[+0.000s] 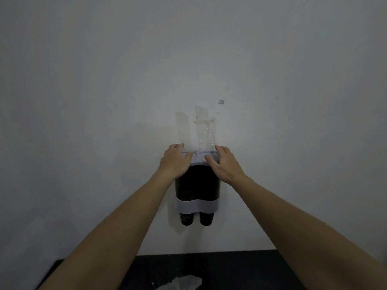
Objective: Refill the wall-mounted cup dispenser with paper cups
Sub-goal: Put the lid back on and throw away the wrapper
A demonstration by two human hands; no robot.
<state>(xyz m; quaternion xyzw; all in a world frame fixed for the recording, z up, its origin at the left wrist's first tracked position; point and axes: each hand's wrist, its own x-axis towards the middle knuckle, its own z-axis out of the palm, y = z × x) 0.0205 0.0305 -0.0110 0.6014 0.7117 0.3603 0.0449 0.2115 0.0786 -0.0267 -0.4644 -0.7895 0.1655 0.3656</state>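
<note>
Press lid (pixel 199 156) down evenly, left hand (pixel 174 162) and right hand (pixel 223 164) flat on it, fingers loose, gripping nothing. Seat it square on wall dispenser (pixel 196 204), cups (pixel 198 183) stacked inside; avoid straining tape (pixel 204 126).

Both bare arms reach up and forward, close together at the wrists. The left hand (pixel 174 162) lies flat, palm down, fingers straight and pointing up. The right hand (pixel 223 163) lies flat too, fingers spread a little, thumb pointing toward the left hand.
</note>
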